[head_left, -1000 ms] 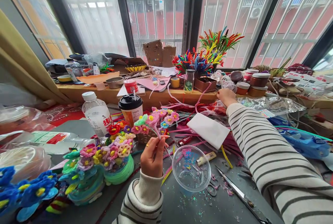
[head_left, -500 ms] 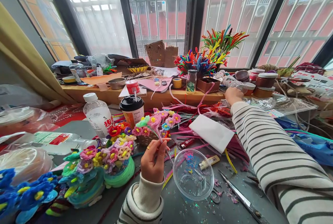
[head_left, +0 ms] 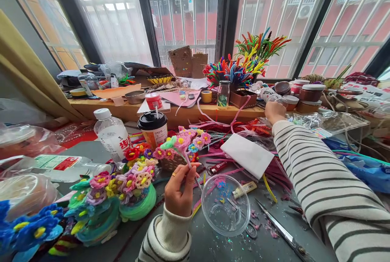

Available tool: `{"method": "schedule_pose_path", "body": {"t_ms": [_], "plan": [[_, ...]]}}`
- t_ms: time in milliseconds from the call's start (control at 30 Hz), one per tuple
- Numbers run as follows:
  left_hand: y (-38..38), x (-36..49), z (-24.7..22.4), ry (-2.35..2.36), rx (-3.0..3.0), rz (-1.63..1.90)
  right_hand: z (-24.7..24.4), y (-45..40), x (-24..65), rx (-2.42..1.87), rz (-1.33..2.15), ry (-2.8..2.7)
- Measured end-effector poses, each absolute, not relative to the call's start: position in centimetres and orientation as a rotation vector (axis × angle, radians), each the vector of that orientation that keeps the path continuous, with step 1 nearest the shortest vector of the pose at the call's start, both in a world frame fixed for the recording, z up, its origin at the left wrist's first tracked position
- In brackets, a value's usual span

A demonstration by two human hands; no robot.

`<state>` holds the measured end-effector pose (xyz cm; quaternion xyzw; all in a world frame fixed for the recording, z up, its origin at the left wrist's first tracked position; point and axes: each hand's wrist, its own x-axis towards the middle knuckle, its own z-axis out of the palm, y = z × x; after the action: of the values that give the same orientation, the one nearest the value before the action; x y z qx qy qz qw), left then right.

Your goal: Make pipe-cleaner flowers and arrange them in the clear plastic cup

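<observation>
Currently, I list: left hand (head_left: pixel 179 191), fingers clamped on flower stem (head_left: pixel 187 159), near clear bowl (head_left: pixel 227 234); right hand (head_left: pixel 275 111), beside bottle (head_left: pixel 268 94), fingers apart or together, I cannot tell.

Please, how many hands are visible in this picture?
2: the left hand holds pipe-cleaner flower stems, left of the clear plastic bowl; the right hand is at the windowsill, near the jars.

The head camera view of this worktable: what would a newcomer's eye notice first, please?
Probably the rainbow-coloured, spiky bunch of fuzzy stems comes first, on the wooden sill before the barred window. Next, perhaps, the yellow-centred pink fuzzy flowers just above the bare left hand, near the middle. Deep-blue fuzzy flowers stand out at the lower left corner.
</observation>
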<state>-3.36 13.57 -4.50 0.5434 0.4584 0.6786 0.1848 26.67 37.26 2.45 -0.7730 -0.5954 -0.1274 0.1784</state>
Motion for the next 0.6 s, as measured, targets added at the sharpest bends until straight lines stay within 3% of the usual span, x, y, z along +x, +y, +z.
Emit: {"method": "schedule_pose_path", "body": {"t_ms": [300, 600], "plan": [[13.8, -3.4, -4.7, 1.285, 1.541, 1.914, 4.4, 35.5, 26.4, -2.204, -0.481, -1.593], [13.7, -3.5, -4.6, 1.315, 1.566, 1.912, 4.6, 35.0, 27.5, -2.277, -0.204, -1.574]]}}
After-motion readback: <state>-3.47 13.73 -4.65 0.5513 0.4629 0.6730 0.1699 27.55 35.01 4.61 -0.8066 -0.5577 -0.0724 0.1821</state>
